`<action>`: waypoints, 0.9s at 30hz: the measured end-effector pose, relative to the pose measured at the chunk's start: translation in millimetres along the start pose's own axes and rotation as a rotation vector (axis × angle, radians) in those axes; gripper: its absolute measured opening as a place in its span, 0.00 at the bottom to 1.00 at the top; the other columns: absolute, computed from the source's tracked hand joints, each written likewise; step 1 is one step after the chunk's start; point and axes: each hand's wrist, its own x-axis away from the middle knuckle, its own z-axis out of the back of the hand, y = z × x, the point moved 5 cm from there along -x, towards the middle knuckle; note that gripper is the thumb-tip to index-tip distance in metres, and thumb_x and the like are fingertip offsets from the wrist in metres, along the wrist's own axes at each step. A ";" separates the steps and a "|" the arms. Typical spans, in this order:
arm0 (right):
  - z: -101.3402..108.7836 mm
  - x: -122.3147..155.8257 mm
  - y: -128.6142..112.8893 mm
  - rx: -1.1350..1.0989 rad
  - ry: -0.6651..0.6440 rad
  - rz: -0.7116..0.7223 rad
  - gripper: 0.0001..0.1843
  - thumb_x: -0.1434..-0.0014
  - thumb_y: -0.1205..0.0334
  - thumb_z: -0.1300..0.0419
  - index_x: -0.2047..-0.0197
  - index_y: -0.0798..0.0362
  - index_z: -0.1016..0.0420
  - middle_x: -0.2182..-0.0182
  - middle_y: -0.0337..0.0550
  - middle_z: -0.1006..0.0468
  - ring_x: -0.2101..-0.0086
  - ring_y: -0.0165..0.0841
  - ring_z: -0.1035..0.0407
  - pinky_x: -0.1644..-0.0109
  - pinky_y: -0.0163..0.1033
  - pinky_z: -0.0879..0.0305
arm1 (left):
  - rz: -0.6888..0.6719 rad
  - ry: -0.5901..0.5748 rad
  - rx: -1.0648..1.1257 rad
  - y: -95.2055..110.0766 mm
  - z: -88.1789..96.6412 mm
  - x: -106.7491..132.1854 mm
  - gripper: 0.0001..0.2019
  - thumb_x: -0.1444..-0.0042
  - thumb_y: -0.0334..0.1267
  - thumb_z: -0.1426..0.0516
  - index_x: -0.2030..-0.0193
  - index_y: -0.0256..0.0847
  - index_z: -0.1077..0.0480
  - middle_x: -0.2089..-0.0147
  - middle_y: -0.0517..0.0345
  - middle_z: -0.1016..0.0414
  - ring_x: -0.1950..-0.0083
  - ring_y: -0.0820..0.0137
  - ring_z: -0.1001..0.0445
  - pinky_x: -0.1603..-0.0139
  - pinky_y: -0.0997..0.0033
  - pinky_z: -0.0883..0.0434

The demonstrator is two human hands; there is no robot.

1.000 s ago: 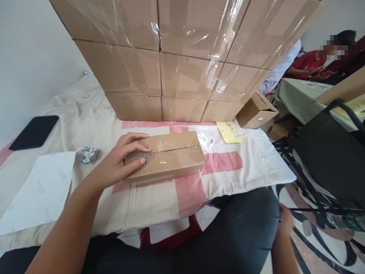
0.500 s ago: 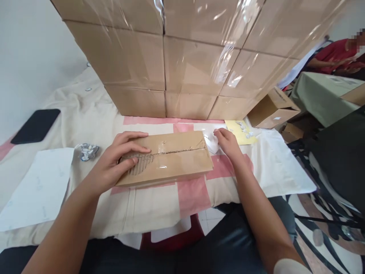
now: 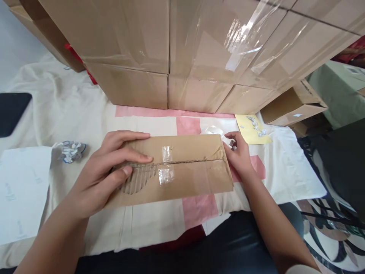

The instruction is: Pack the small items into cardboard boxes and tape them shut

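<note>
A flat cardboard box (image 3: 182, 171) lies on the cloth-covered table (image 3: 94, 118), its top seam torn and patched with bits of clear tape. My left hand (image 3: 110, 167) lies on the box's left end, fingers spread over the torn corrugated patch. At the box's right end, my right hand (image 3: 239, 154) is curled against the edge, with a small white piece at its fingertips. A clear plastic bit (image 3: 212, 130) lies just behind the box.
A wall of taped cardboard cartons (image 3: 176, 53) stands right behind the box. A yellow sheet (image 3: 252, 129) with small white pieces and a small carton (image 3: 293, 104) are at right. White paper (image 3: 19, 190), a crumpled wrapper (image 3: 71, 149) and a black tablet (image 3: 11, 110) are at left.
My right hand came up from below the table to the right end of the box. The view moved closer and lower; my left hand stayed on the box.
</note>
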 end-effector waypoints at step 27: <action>-3.0 12.4 -9.5 0.081 -0.056 0.250 0.20 0.31 0.51 0.43 0.38 0.45 0.31 0.51 0.49 0.26 0.55 0.42 0.27 0.54 0.47 0.27 | 0.062 0.028 0.009 -0.8 0.4 -0.7 0.17 0.34 0.40 0.49 0.52 0.66 0.21 0.33 0.69 0.32 0.31 0.54 0.37 0.28 0.40 0.42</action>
